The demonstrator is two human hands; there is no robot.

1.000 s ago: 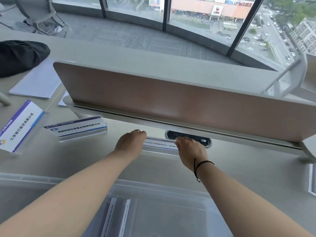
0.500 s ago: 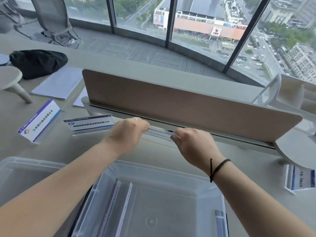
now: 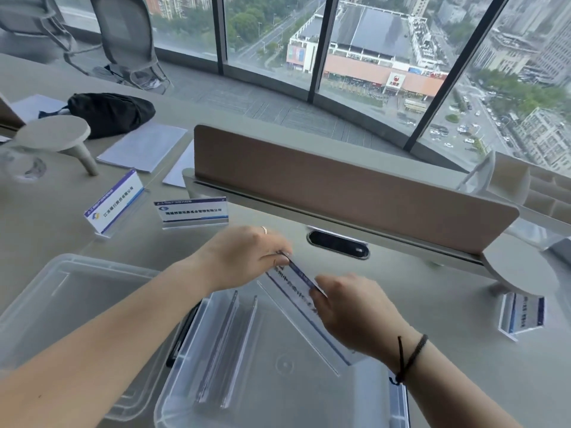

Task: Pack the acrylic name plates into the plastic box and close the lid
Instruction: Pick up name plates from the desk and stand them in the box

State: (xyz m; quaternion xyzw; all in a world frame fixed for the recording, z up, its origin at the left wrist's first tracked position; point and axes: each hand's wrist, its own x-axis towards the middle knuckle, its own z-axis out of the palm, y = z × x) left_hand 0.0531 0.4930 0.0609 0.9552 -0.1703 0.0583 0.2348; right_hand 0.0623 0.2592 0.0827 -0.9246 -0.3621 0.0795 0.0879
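Beside tall windows, on the grey surface (image 3: 432,304), both hands pinch one name plate (image 3: 304,291) over the plastic box (image 3: 278,366) at 6 o'clock, left hand (image 3: 244,257), right hand (image 3: 355,310); a weak grip could let it slip.

clear name plate (image 3: 304,299) tilted over open plastic box (image 3: 278,366)

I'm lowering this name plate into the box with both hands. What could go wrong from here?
1. The held name plate hangs tilted over the plastic box; its clear base might catch the box rim.
2. It could knock the plates already standing in the box if it swings left.
3. The left hand and right hand pinch only its ends, so the smooth acrylic might slip.
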